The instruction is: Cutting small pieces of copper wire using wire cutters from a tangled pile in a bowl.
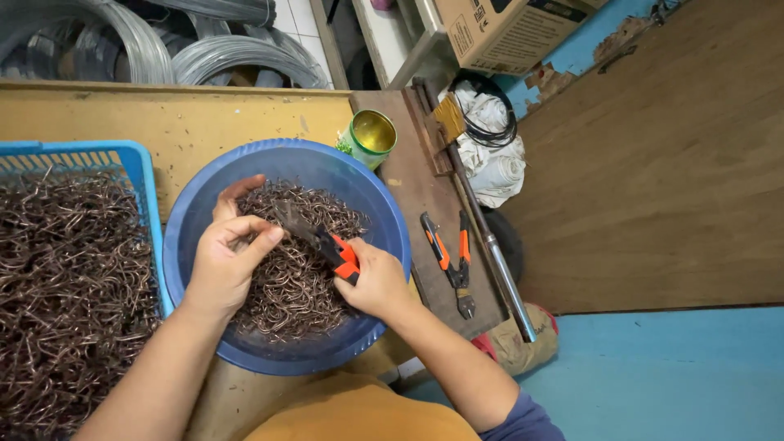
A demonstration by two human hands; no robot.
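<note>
While inside basin rim (392,214), right hand (377,282) gripping pliers (320,238).

The pliers (320,238) have orange-and-black handles and dark metal jaws. They lie tilted over the blue bowl (196,220), handles low toward the bowl's right side, jaws pointing up-left above its middle. The bent wire pieces (294,286) are thin, brown, hook-shaped bits, heaped in a tangled mound that fills the middle of the bowl, directly under the pliers.
</note>
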